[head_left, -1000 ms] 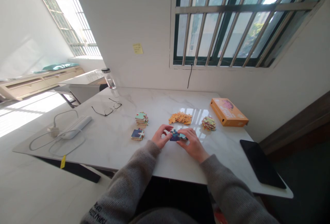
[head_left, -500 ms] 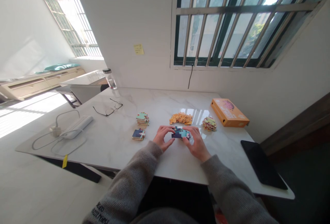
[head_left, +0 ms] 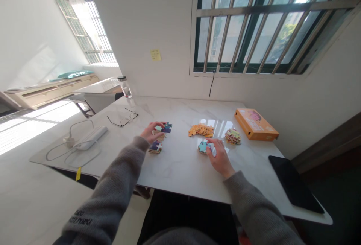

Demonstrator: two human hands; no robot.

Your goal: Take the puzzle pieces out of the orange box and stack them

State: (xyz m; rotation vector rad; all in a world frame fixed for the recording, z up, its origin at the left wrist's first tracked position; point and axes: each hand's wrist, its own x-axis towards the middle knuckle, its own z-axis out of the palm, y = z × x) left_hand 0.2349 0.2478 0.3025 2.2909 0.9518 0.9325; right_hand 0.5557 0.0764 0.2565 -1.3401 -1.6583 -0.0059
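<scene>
My left hand (head_left: 152,133) pinches a dark blue puzzle piece (head_left: 167,127) above the taller stack of puzzle pieces (head_left: 161,136), which it partly hides. Just in front of that stack lies a lower stack with a dark blue piece on top (head_left: 155,146). Over on the right, the thumb and fingers of my right hand (head_left: 220,159) close around the edge of a small stack of light blue puzzle pieces (head_left: 202,146) on the table.
Behind the right hand are a fanned pile of orange pieces (head_left: 201,130) and a yellow-green pile (head_left: 233,136). An orange box (head_left: 256,124) and a black tablet (head_left: 295,183) lie on the right. Glasses (head_left: 123,121), a power strip (head_left: 91,138) and a bottle (head_left: 125,87) occupy the left.
My left hand has moved left and away from my right hand, carrying the dark blue piece to the taller stack. My right hand stays by the light blue pieces. The view has shifted slightly.
</scene>
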